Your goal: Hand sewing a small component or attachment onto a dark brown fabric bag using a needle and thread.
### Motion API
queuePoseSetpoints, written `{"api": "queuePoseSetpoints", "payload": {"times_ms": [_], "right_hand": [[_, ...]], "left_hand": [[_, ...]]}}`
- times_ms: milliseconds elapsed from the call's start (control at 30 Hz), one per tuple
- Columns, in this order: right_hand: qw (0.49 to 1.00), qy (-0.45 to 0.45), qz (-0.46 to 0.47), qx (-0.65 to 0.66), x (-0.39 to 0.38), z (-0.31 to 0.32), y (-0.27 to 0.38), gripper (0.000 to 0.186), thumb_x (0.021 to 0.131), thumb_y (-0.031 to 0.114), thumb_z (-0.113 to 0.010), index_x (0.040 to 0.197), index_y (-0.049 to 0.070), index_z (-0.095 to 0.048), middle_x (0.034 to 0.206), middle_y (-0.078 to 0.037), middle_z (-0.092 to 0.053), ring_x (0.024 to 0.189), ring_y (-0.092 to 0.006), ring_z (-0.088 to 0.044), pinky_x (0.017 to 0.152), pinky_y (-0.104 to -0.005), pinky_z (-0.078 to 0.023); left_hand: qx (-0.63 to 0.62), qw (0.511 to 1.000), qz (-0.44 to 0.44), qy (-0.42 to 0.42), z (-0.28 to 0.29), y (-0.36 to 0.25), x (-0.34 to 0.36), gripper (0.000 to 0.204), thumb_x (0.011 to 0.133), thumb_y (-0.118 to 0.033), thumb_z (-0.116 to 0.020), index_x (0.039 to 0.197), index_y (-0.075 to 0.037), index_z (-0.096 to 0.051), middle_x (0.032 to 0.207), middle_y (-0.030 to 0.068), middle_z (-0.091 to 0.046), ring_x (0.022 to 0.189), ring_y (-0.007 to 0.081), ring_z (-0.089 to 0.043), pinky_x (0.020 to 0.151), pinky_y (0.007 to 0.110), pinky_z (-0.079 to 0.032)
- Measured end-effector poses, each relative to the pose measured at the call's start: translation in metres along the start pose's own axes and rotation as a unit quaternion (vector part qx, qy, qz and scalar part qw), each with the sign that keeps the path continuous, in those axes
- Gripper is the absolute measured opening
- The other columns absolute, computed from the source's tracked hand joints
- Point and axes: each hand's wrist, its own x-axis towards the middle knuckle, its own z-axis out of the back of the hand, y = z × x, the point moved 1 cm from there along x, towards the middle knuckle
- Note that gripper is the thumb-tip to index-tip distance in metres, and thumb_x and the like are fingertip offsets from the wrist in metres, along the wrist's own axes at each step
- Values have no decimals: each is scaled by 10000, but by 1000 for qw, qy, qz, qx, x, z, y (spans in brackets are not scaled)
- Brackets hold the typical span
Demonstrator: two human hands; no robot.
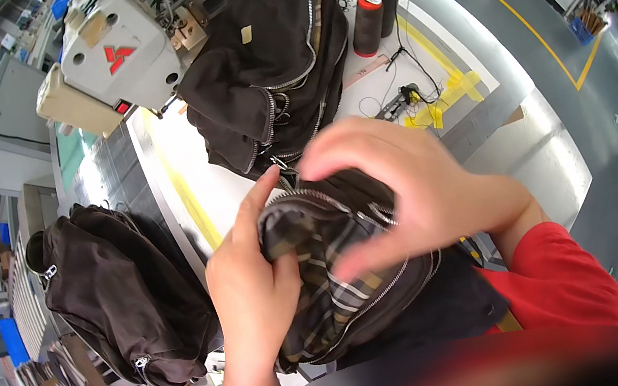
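Note:
A dark brown bag (393,294) lies unzipped in front of me, its plaid lining (331,272) showing through the zipper opening. My left hand (252,294) grips the bag's left edge, thumb inside the opening and index finger stretched along the outside toward the zipper end. Over the right side of the opening is my right hand (423,181), slightly blurred. Its thumb and fingers are curved and spread apart, with nothing visible between them. Just beyond my fingertips sits a second dark bag (258,45) with several metal zippers, near the sewing machine.
A white sewing machine (119,53) stands at the far left. Another dark bag (129,299) rests at the left. Thread cones, one red-topped (368,25) and one green-topped (386,1), stand at the back right. Small thread snips (400,102) lie near yellow tape (464,87).

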Motion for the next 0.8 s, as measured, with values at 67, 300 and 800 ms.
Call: {"api": "queuePoseSetpoints", "payload": {"times_ms": [67, 300, 800], "right_hand": [[990, 79, -71, -91, -19, 13, 22, 664, 584, 355, -818, 1067, 31, -498, 1014, -126, -530, 846, -276, -584, 696, -328, -491], [986, 102, -124, -49, -34, -2, -17, 348, 714, 130, -656, 1029, 32, -546, 908, -115, -566, 824, -300, -583, 668, -334, -468], [909, 248, -170, 290, -19, -15, -41, 287, 740, 56, -572, 1008, -41, -595, 865, -113, -641, 801, -130, -587, 720, -267, -459]], "left_hand": [[-59, 994, -63, -72, -5, 10, 5, 467, 646, 39, -500, 1096, -63, -571, 797, 170, -610, 743, 358, -599, 646, 395, -464], [-192, 977, -94, -25, -10, 24, 22, 314, 759, -44, -386, 974, 82, -577, 976, 201, -630, 845, 217, -632, 796, 297, -474], [-475, 864, 161, 50, -10, 32, 19, 357, 769, -48, -364, 1040, 92, -550, 910, 96, -616, 822, 133, -554, 766, 236, -434]]}}
